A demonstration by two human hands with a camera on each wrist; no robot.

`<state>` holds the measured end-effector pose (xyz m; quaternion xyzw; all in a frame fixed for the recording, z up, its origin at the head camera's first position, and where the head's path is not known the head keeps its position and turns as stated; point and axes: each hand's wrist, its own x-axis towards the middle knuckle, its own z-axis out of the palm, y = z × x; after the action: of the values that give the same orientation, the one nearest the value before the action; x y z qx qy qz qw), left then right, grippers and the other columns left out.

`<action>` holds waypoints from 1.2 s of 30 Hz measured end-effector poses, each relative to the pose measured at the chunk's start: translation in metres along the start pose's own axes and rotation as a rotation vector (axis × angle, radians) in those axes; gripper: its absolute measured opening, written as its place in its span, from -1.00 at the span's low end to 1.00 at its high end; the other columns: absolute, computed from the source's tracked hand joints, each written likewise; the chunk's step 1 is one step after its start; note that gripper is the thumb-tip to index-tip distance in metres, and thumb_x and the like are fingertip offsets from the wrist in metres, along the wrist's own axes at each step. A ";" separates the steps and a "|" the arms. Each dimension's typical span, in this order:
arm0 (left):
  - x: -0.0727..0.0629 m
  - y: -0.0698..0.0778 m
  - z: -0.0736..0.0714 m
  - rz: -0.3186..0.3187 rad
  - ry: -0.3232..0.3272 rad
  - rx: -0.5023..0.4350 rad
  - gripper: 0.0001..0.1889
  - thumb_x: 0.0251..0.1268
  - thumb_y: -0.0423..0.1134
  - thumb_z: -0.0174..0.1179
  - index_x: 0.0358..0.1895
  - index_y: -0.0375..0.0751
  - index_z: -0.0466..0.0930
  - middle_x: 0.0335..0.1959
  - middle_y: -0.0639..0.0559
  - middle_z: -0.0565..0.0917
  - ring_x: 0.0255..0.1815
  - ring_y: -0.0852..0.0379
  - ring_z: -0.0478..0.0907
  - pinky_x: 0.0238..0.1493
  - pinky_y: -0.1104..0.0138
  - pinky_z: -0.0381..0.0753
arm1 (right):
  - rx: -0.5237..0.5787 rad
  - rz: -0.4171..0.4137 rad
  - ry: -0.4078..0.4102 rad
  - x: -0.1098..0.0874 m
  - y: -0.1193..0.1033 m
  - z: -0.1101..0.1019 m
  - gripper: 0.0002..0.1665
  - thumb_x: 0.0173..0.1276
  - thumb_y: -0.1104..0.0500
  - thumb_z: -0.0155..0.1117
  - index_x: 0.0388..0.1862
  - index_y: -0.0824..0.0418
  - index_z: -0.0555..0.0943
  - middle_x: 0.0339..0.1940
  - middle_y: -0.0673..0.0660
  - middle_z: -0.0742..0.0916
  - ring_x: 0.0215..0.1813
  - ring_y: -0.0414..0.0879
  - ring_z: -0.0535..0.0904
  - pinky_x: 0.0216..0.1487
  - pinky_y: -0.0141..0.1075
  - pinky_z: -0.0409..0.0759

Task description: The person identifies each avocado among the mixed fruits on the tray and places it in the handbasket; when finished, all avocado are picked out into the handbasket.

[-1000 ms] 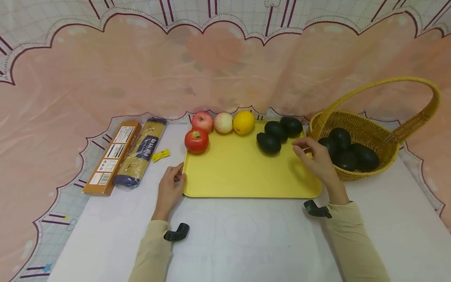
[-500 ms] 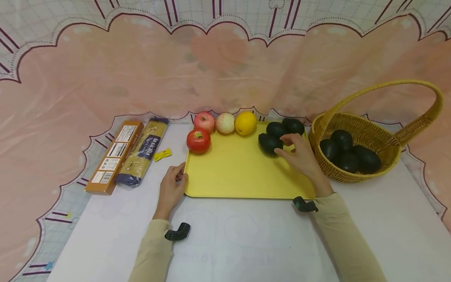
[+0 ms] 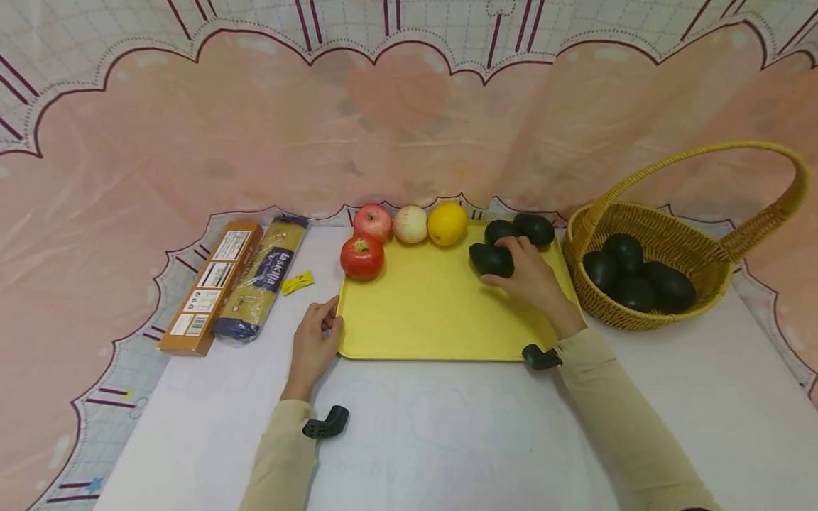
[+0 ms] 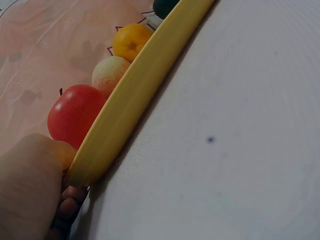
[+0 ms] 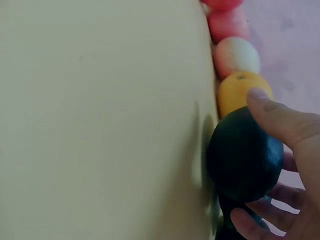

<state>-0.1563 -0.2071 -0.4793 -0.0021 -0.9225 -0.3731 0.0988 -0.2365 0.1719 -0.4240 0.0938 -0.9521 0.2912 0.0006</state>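
My right hand (image 3: pixel 528 277) grips a dark green avocado (image 3: pixel 489 261) on the yellow tray (image 3: pixel 434 319). In the right wrist view, the thumb lies over the top of this avocado (image 5: pixel 245 155) and the fingers curl round its far side. Two more avocados (image 3: pixel 534 231) sit just behind it at the tray's back right corner. My left hand (image 3: pixel 315 345) holds the tray's left edge near the front. In the left wrist view, the thumb is on the tray rim (image 4: pixel 125 105) and the curled fingers are below it.
Along the tray's back left are a red tomato-like fruit (image 3: pixel 362 257), a pink apple (image 3: pixel 373 223), a pale round fruit (image 3: pixel 410 225) and an orange (image 3: pixel 448 223). A wicker basket (image 3: pixel 645 319) with several avocados stands right. A box (image 3: pixel 207 291), pasta pack (image 3: pixel 262 280) and yellow wrapper (image 3: pixel 297 282) lie left.
My right hand has moved left from beside the basket to the front avocado and closed round it. My left hand stays at the tray's left edge.
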 end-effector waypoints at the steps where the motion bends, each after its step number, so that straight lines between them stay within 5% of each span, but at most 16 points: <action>1: 0.000 0.000 0.000 0.004 0.003 -0.004 -0.59 0.31 -0.33 0.08 0.24 -0.24 0.46 -0.20 -0.06 0.48 -0.27 0.09 0.39 -0.20 0.27 0.39 | -0.004 0.004 -0.004 0.001 0.000 0.000 -0.13 0.06 -0.17 0.43 0.26 0.15 0.31 0.16 0.27 0.41 0.19 0.18 0.36 0.18 0.14 0.35; 16: -0.001 0.002 0.000 -0.004 0.011 -0.004 -0.59 0.32 -0.31 0.06 0.23 -0.23 0.46 -0.23 -0.04 0.45 -0.27 0.11 0.38 -0.19 0.28 0.39 | 0.021 -0.022 -0.071 0.000 -0.001 -0.001 -0.18 0.09 -0.08 0.41 0.23 0.17 0.26 0.13 0.27 0.41 0.12 0.17 0.40 0.21 0.09 0.36; 36: -0.001 0.001 0.000 -0.017 -0.007 0.003 -0.59 0.34 -0.28 0.05 0.25 -0.21 0.45 -0.19 -0.04 0.46 -0.26 0.11 0.38 -0.21 0.29 0.36 | 0.174 -0.108 -0.003 -0.029 0.005 -0.019 -0.19 0.12 -0.10 0.39 0.29 0.14 0.32 0.23 0.22 0.41 0.24 0.13 0.36 0.31 0.12 0.27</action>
<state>-0.1554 -0.2063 -0.4790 0.0048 -0.9233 -0.3728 0.0924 -0.2101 0.1918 -0.4126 0.1449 -0.9168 0.3722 0.0066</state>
